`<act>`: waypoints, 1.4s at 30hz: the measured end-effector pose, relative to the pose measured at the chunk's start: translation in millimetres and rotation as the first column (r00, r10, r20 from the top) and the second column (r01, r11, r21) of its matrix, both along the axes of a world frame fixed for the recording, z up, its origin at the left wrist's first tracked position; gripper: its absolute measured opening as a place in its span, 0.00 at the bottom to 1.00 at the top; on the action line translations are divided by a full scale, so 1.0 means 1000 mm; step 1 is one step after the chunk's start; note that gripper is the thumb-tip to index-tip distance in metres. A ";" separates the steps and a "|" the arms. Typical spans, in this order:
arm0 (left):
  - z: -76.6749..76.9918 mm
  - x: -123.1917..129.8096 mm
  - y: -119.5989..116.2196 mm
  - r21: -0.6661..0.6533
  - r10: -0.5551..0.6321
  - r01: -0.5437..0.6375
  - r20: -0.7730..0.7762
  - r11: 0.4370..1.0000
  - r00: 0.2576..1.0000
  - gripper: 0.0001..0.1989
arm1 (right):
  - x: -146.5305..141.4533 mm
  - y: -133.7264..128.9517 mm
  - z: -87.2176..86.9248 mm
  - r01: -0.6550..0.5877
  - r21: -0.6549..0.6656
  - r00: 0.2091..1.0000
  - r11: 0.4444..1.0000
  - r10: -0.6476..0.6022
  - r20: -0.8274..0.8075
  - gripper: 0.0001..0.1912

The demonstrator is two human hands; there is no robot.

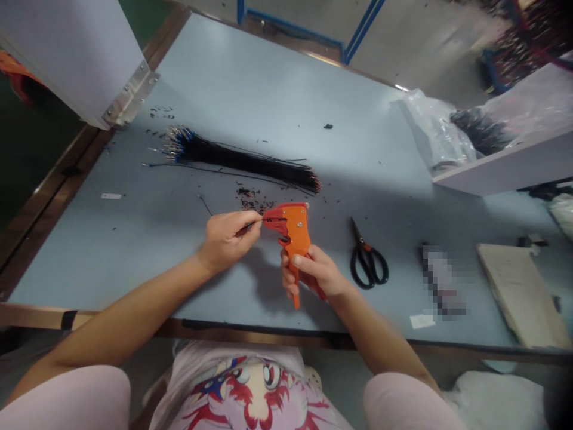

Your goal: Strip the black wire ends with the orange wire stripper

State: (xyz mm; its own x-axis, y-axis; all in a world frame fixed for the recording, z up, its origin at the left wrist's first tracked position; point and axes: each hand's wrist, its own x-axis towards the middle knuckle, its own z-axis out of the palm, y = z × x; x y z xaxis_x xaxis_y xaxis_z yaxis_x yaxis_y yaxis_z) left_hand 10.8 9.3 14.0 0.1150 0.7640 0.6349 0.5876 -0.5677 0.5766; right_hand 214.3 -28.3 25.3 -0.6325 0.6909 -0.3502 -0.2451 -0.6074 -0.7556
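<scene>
My right hand (313, 272) is wrapped round the handle of an orange and red wire stripper (296, 230), whose jaws point left. Pinched in my left hand (231, 237) is a thin black wire (205, 204); one end reaches the stripper's jaws and the other sticks out behind the hand. Beyond both hands lies a bundle of black wires (250, 162), with blue and metal ends at the left and bare copper-coloured ends at the right. One loose wire lies along its near side. Small black scraps (250, 200) are scattered between the bundle and the stripper.
Black-handled scissors (369, 266) lie right of my right hand. Farther right are a blurred-out item (443, 280), a white label (422, 322) and a flat beige board (521, 292). Clear plastic bags (441, 128) sit at the back right. A white panel (76, 54) stands at the back left.
</scene>
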 end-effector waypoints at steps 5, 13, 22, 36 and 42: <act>-0.002 -0.001 0.002 0.011 -0.011 0.011 -0.024 1.000 1.000 0.05 | -0.001 0.001 -0.002 0.008 -0.006 1.000 1.000 -0.008 0.009 0.15; -0.007 -0.001 0.004 0.024 -0.009 0.009 -0.030 1.000 1.000 0.04 | -0.003 0.003 -0.005 0.011 0.003 1.000 1.000 -0.011 0.010 0.16; -0.006 -0.004 0.008 -0.020 0.008 -0.007 0.016 1.000 1.000 0.05 | -0.003 0.007 -0.010 0.142 -0.059 0.988 0.988 -0.145 -0.044 0.15; -0.004 -0.015 0.010 0.203 -0.007 0.046 -0.192 0.978 0.981 0.04 | 0.010 0.012 -0.003 0.043 0.057 0.945 0.997 -0.060 0.322 0.19; -0.007 -0.018 0.013 0.238 0.027 0.027 -0.219 0.971 0.975 0.04 | 0.010 0.011 -0.006 0.135 0.021 0.960 0.991 -0.136 0.243 0.19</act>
